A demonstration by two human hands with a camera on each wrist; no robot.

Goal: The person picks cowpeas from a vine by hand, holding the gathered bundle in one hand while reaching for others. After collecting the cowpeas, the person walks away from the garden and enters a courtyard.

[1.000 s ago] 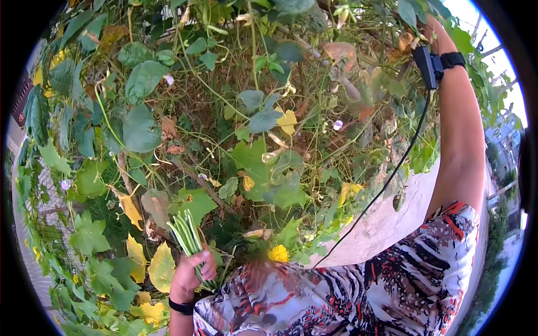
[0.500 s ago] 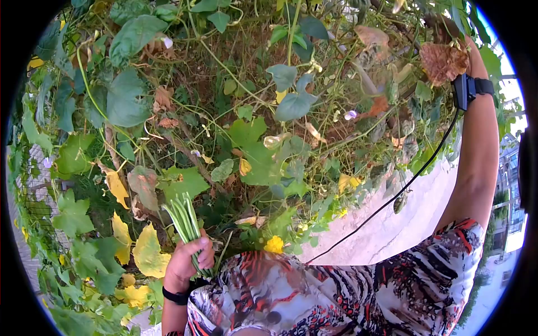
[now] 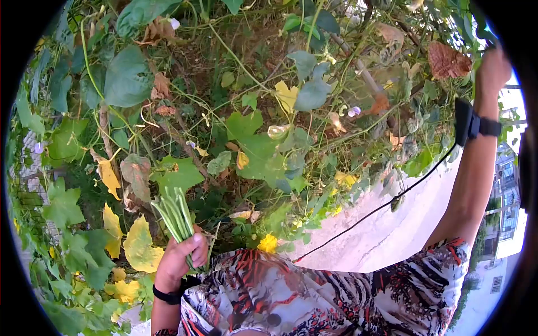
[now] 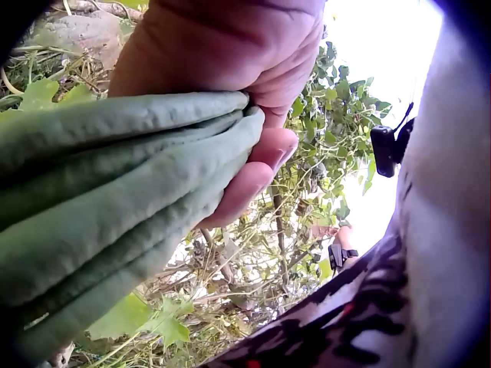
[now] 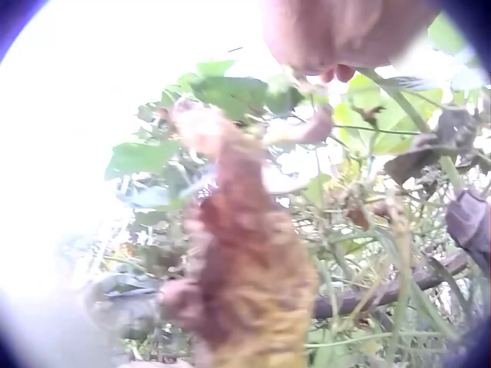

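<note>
My left hand (image 3: 180,256) grips a bundle of long green bean pods (image 3: 175,215) low in the head view, the pods pointing up. In the left wrist view the fingers of that hand (image 4: 238,84) curl round the pods (image 4: 115,192). At the upper right of the head view, my raised right hand (image 3: 494,68) is at the vine's edge, beside a brown dry leaf (image 3: 448,60). In the right wrist view the hand (image 5: 345,34) shows at the top with fingertips bent under; what it touches is hidden. A blurred dry leaf (image 5: 257,268) hangs below it.
Tangled vines with green leaves (image 3: 128,78), yellow leaves (image 3: 141,245) and small pale flowers fill the middle and left. A pale wall (image 3: 358,235) stands at the lower right. A black cable (image 3: 364,218) runs from the right wrist camera to the shirt. Buildings show at far right.
My right hand has come out of the leaves at the top and moved right and slightly down. The left hand still holds the pods, a little lower and further left in view.
</note>
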